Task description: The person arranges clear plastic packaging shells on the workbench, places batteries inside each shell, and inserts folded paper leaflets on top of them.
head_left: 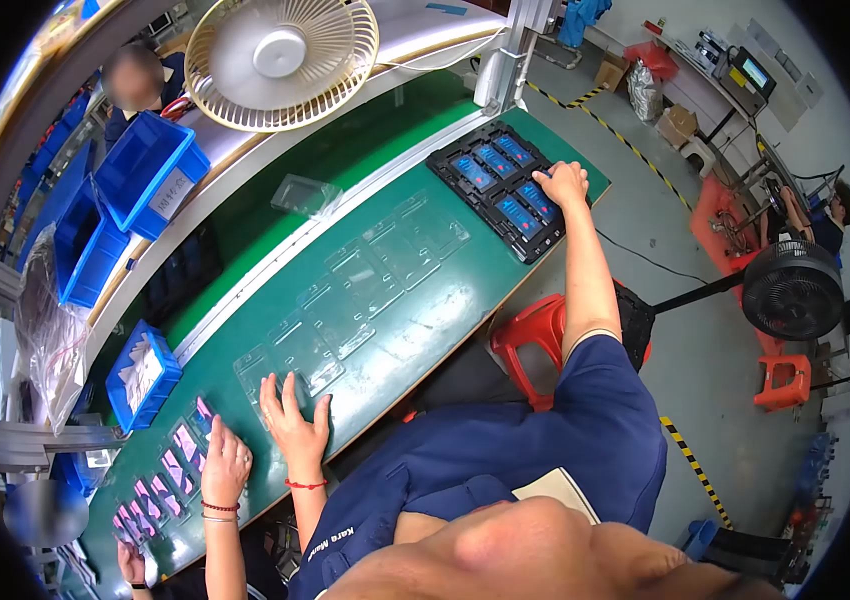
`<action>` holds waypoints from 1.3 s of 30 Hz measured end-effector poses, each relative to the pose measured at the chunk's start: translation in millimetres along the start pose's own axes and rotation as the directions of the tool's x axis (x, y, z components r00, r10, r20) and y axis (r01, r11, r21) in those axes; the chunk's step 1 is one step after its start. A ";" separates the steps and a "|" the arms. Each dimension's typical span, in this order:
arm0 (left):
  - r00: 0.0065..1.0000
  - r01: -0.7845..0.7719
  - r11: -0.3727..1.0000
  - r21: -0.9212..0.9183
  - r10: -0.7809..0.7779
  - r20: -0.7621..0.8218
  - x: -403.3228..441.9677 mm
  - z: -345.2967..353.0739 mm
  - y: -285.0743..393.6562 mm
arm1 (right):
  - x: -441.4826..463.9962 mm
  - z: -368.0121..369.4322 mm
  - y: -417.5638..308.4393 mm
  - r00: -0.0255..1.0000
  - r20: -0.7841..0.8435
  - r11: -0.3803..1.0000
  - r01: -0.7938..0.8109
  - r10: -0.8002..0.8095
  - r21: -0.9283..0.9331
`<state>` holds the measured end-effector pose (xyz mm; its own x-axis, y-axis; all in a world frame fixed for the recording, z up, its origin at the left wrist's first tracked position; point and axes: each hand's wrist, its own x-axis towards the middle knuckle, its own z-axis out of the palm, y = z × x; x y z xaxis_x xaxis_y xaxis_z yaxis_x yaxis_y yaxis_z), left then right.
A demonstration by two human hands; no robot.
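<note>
My right hand [562, 185] reaches to the right edge of a black tray [490, 207] that holds several blue flat items [515, 214]. Its fingers bend over the tray's edge near one blue item; whether they grip anything is hidden. Spread fingers of my left hand [295, 418], with a red cord at the wrist, rest by the lower end of a row of clear plastic trays [352, 275] on the green table [435, 330]. Nothing is held in that hand. Left of it, a co-worker's hands [228, 465] are at a row of pink-and-clear pieces [173, 468].
A beige fan [279, 52] stands beyond the table, near blue bins [150, 172]. A blue box of papers [143, 377] sits at the left. Beyond the near edge are a red stool [530, 345] and a black fan [793, 288]. A clear piece [305, 196] lies behind the rail.
</note>
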<state>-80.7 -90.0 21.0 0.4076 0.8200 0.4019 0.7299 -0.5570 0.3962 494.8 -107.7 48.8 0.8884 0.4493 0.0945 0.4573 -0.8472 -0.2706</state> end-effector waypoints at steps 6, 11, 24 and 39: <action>0.999 -0.031 0.999 -0.039 0.030 -0.010 0.8 -1.1 0.6 | 0.9 -2.7 5.9 1.000 -0.018 1.000 0.006 -0.006 0.020; 0.999 -0.013 1.000 -0.022 0.013 -0.039 -0.4 -0.7 -0.1 | -3.1 1.6 2.7 0.999 0.032 0.986 -0.016 0.011 0.169; 0.991 -0.038 0.998 -0.050 0.031 -0.134 -2.3 2.1 -3.5 | 3.4 -4.8 -0.8 0.995 0.098 0.998 -0.031 0.026 0.049; 0.989 -0.027 0.997 -0.071 0.016 -0.150 -3.8 4.2 -7.4 | -44.9 -6.9 -38.6 0.986 0.164 0.999 0.046 -0.042 -0.021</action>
<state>-85.3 -88.4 13.1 0.3320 0.7819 0.5276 0.6782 -0.5866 0.4427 437.5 -97.2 61.6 0.8494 0.5252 -0.0527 0.4986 -0.8311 -0.2462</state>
